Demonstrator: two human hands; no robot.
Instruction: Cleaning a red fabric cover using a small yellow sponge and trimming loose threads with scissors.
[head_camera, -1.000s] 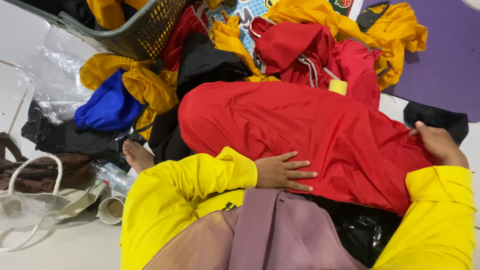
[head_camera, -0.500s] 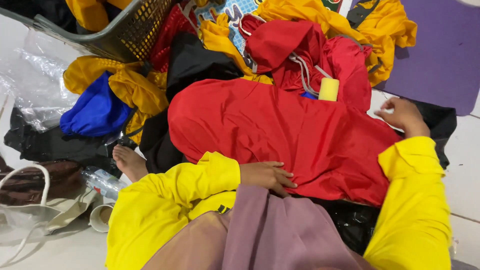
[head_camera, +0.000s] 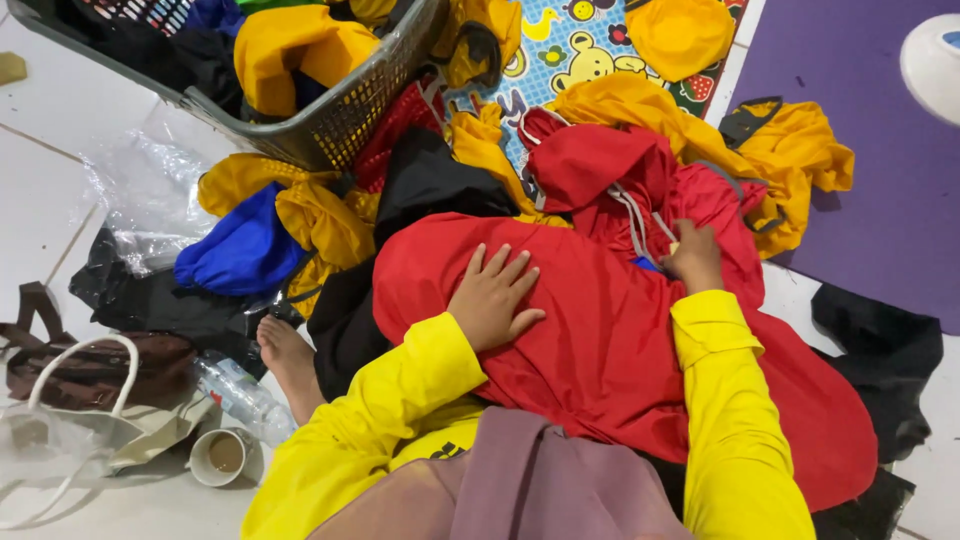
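A large red hooded garment (head_camera: 600, 330) is spread over my lap and the floor, its hood and grey drawstrings (head_camera: 630, 215) toward the top. My left hand (head_camera: 492, 298) lies flat on the red fabric, fingers spread. My right hand (head_camera: 692, 258) rests near the collar beside the drawstrings, fingers curled down onto the cloth; whether it pinches anything is hidden. Both arms wear yellow sleeves.
A grey laundry basket (head_camera: 340, 110) with clothes stands at top left. Yellow, blue (head_camera: 240, 250) and black garments lie around. A purple mat (head_camera: 870, 150) is at right. A plastic bottle (head_camera: 240, 395), a paper cup (head_camera: 222, 456), bags and my bare foot (head_camera: 290, 360) sit at left.
My left hand has slid up onto the middle of the red garment. My right hand moved left from the garment's right edge to the collar area.
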